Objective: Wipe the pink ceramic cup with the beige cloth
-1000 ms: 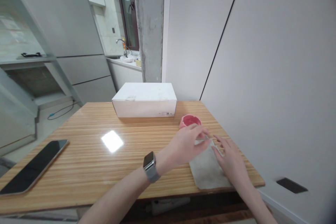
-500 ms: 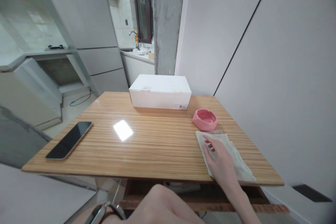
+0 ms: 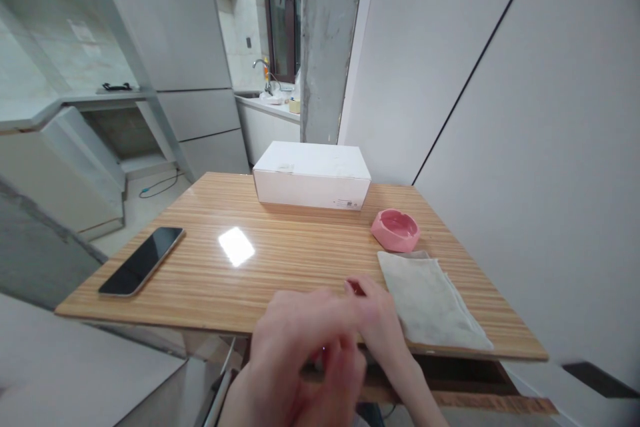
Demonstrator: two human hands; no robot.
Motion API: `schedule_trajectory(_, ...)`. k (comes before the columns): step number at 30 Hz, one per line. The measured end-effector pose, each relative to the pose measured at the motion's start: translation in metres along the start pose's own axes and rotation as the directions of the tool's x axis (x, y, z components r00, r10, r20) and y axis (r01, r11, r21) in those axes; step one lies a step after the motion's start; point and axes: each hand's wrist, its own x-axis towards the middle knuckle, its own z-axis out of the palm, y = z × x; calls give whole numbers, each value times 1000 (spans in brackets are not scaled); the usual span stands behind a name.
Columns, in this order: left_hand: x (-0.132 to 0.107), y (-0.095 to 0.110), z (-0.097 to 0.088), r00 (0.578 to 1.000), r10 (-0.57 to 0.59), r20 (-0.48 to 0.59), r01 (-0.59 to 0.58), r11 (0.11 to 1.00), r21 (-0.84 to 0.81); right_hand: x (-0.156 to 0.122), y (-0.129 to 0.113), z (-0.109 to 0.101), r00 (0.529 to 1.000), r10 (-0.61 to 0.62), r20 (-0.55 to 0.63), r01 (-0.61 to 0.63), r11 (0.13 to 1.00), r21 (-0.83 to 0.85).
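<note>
My left hand (image 3: 295,333) is raised at the table's front edge, blurred by motion. Its fingers are bent, with a gap between them and the thumb, and I see nothing in it. Behind it and partly covered is my right hand (image 3: 380,317), its fingers largely hidden, just left of a folded pale grey-green cloth (image 3: 430,297). That cloth lies flat at the right front of the table. Directly beyond it sits a pink ashtray (image 3: 395,230) with angular sides.
A white box (image 3: 313,177) stands at the back of the wood-grain table (image 3: 295,250). The black phone (image 3: 143,261) lies at the left. Under the tabletop, an open drawer (image 3: 480,400) juts out at the front. On the right rises a white wall (image 3: 540,147).
My right hand has left the cloth and moved left. My left hand has come up into view in front of it. The view has shifted slightly; the cloth still lies by the ashtray.
</note>
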Motion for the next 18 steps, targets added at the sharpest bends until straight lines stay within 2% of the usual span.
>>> schedule_trajectory(1, 8, -11, 9, 1000, 7, 15, -7, 1000, -8, 0, -5, 5, 1000, 12, 11, -12, 1000, -28)
schedule_trajectory(3, 19, -38, 29, 992, -38, 123, 37, 999, 11, -1, -13, 16, 999, 34, 41, -29, 993, -115)
schedule_trajectory(5, 21, -67, 48, 978, -136, 161, 100, 972, 211, -1, -18, 26, 996, 54, 72, -37, 975, -220)
schedule_trajectory(8, 13, -100, 66, 956, -225, 187, 101, 853, 511, -3, -22, 38, 994, 76, 72, -46, 936, -348)
schedule_trajectory(11, 7, -110, 71, 946, -230, 228, 44, 791, 611, -5, -22, 42, 996, 66, 53, -42, 930, -365)
schedule_trajectory(18, 8, -104, 68, 936, -237, 261, 31, 792, 610, -7, -22, 39, 998, 25, 59, -4, 943, -333)
